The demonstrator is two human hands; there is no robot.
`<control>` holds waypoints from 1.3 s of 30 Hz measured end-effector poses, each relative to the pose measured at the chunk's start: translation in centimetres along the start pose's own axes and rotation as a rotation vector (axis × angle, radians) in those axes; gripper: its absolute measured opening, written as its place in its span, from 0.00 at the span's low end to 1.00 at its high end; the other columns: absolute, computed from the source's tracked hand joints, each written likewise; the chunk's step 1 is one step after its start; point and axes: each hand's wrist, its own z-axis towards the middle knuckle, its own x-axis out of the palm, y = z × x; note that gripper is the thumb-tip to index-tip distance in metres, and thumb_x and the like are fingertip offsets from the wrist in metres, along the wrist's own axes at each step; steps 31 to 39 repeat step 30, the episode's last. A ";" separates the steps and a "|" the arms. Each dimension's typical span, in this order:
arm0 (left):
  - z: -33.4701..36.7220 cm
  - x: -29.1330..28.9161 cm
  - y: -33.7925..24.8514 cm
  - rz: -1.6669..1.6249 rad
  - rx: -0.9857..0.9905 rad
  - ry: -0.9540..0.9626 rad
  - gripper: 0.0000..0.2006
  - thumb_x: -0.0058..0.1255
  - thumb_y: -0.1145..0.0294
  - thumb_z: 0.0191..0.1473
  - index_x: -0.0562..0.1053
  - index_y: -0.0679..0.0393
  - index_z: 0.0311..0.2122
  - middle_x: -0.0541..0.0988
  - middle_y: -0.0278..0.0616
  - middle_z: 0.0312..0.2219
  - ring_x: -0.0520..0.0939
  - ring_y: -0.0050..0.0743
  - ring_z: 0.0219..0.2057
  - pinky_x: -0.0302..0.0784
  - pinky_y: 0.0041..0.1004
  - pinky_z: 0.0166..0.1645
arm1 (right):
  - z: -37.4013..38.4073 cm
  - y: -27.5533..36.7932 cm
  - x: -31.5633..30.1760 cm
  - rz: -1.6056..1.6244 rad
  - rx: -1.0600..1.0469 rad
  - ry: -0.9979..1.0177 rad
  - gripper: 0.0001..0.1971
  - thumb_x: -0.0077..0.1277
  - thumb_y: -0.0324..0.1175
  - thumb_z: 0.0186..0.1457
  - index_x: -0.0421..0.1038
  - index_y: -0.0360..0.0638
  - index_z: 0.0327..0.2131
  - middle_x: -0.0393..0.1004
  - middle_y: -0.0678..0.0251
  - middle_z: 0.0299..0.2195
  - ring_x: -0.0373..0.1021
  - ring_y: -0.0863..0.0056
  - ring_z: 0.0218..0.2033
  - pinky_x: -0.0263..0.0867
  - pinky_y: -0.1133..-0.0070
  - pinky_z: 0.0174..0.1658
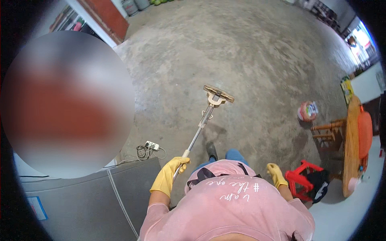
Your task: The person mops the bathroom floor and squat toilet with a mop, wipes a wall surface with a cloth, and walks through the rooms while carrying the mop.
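Observation:
My left hand, in a yellow rubber glove, is wrapped round the upper handle of a sponge mop. The mop's metal pole slants away from me to a gold-coloured head on the concrete floor. At my right side hangs my right hand, also gloved in yellow. Its fingers are loosely curled, with nothing visible in them. Nearest to that hand is a red plastic stool with a black cloth item on it.
A grey cabinet-like surface stands close at my left, beside a white power strip with tangled cords. On the right are a round wooden table, a wooden stool and a reddish container. A red-brown door is at far left.

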 end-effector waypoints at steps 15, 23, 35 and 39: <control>5.0 -16.9 -28.4 -0.386 0.112 -0.226 0.13 0.58 0.58 0.54 0.74 0.58 0.34 0.69 0.32 0.13 0.65 0.20 0.10 0.55 0.23 0.14 | 18.2 46.1 6.7 -0.585 -0.041 0.136 0.20 0.51 0.41 0.58 0.75 0.30 0.42 0.78 0.61 0.32 0.73 0.69 0.28 0.68 0.71 0.32; 1.6 -25.9 -34.5 -0.643 0.243 -0.279 0.14 0.59 0.58 0.53 0.74 0.58 0.34 0.69 0.32 0.14 0.65 0.20 0.10 0.55 0.24 0.14 | 33.5 86.5 22.1 -0.747 -0.405 -0.048 0.21 0.49 0.42 0.55 0.75 0.29 0.40 0.79 0.50 0.35 0.75 0.60 0.35 0.68 0.67 0.39; 1.4 -42.1 -44.0 -0.782 0.268 -0.348 0.14 0.60 0.57 0.53 0.74 0.58 0.34 0.68 0.32 0.14 0.65 0.20 0.10 0.55 0.24 0.14 | 33.2 112.7 50.5 -0.482 -0.881 0.421 0.27 0.51 0.44 0.54 0.69 0.32 0.52 0.77 0.50 0.43 0.75 0.61 0.42 0.68 0.70 0.48; 1.4 -42.1 -44.0 -0.782 0.268 -0.348 0.14 0.60 0.57 0.53 0.74 0.58 0.34 0.68 0.32 0.14 0.65 0.20 0.10 0.55 0.24 0.14 | 33.2 112.7 50.5 -0.482 -0.881 0.421 0.27 0.51 0.44 0.54 0.69 0.32 0.52 0.77 0.50 0.43 0.75 0.61 0.42 0.68 0.70 0.48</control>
